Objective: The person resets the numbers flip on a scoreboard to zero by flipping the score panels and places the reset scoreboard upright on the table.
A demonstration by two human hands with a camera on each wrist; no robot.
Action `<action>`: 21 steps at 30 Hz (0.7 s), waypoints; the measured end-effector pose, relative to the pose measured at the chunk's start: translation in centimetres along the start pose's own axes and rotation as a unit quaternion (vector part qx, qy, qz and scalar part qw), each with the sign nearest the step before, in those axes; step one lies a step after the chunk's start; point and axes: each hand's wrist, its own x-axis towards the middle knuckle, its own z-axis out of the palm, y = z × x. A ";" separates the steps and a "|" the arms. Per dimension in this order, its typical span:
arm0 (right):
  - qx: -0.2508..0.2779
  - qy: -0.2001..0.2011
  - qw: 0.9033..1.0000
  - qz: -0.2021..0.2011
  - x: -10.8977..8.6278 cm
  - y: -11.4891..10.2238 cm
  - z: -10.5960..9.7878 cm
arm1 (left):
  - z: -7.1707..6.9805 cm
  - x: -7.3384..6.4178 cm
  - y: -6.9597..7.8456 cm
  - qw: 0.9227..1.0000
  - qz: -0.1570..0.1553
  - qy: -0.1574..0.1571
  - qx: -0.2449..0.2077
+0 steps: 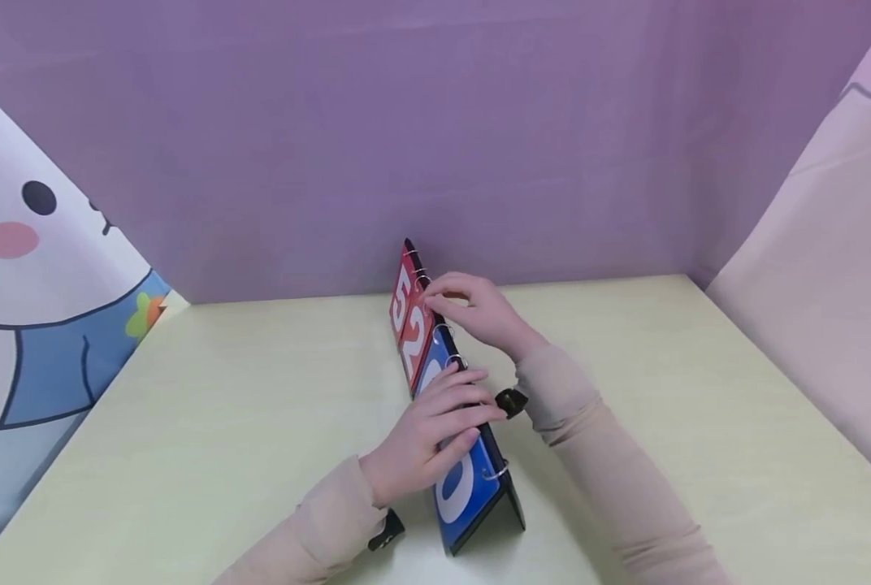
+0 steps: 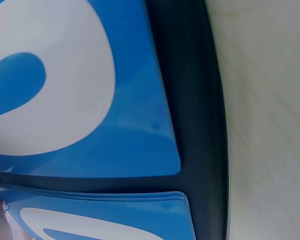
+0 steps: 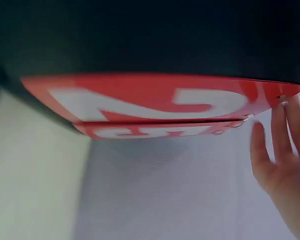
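A tent-shaped flip scoreboard with a black base stands lengthwise on the table. Red cards show a white 5 and a white 2 toward the far end. Nearer, a blue card carries a white 0, and another blue card is partly covered. Extended fingers of my left hand rest across the blue cards and the ridge. My right hand is at the ridge by the red 2, its fingertips at the top of the red card near a ring.
Metal rings line the ridge. The pale yellow table runs back to a purple backdrop. Printed cloth with a cartoon figure hangs at the left, and a pale panel stands at the right.
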 end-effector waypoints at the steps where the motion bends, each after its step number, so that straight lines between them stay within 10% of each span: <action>1: 0.035 0.027 0.999 0.018 -0.3 0.6 0.2 | 0.0 -0.1 0.0 1.000 -0.002 0.001 0.000; 8: 0.172 0.117 0.973 0.101 -2.2 3.9 1.2 | 0.1 -0.1 -0.1 1.000 -0.005 0.002 0.000; 21: 0.263 0.064 0.933 0.238 -4.4 8.4 2.0 | 0.3 0.1 -0.3 1.000 -0.014 -0.008 0.007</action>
